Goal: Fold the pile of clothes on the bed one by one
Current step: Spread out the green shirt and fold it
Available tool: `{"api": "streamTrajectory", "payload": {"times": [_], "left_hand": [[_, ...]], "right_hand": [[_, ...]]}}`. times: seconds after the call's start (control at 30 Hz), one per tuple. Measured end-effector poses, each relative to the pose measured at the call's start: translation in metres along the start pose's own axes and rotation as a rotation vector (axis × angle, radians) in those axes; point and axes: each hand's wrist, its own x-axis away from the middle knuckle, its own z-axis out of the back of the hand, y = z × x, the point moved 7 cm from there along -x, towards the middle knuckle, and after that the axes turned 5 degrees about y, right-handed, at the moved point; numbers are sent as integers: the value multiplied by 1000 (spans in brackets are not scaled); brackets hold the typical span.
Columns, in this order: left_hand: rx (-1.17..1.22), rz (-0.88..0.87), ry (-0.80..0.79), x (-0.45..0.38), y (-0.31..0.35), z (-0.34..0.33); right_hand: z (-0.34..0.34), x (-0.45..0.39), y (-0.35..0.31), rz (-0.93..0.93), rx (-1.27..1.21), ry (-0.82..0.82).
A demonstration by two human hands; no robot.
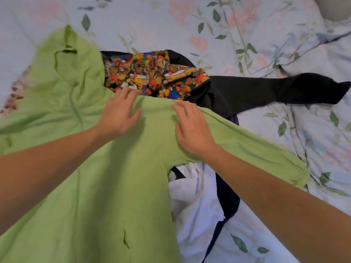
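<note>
While the green hoodie (106, 168) lies spread over the bed (266, 25) and covers much of the pile, I see both hands flat on it near the shoulder: left hand (118, 114) and right hand (191, 128), fingers spread and pressing, clamped on nothing. Just beyond my fingertips sits a teddy-bear print garment (152, 73) on a black garment (266, 90), whose sleeve stretches right. Under the hoodie's right sleeve lie a white garment (193, 202) and dark navy fabric (228, 202).

Matt, soft green cloth garment (106, 168); smooth floral cotton-like bedsheet (247, 25).
</note>
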Motion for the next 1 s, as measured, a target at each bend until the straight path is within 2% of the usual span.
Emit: {"api": "streamTrajectory", "payload": {"times": [0.13, 0.23, 0.37, 0.5, 0.57, 0.67, 0.83, 0.93, 1.0], "left_hand": [[1, 199, -7, 35, -106, 31], [-1, 263, 19, 63, -169, 51], [27, 342, 133, 91, -229, 73], [165, 560, 220, 108, -288, 82], [377, 667, 221, 107, -305, 82], [650, 800, 133, 87, -315, 79], [868, 882, 199, 31, -316, 96], [908, 936, 126, 7, -311, 99], [961, 982, 127, -1, -317, 95]], "right_hand": [[-58, -64, -86, 130, -20, -169], [-101, -109, -123, 102, -43, -284], [-131, -158, -157, -47, -141, -286], [-153, -196, -166, -339, -355, -248], [-155, -212, -165, -478, -500, -195], [-159, -231, -165, -636, -636, -237], [-157, -258, -159, -772, -643, -158], [-159, -272, -155, -813, -572, -192], [-162, -283, -155, -843, -645, -181]]}}
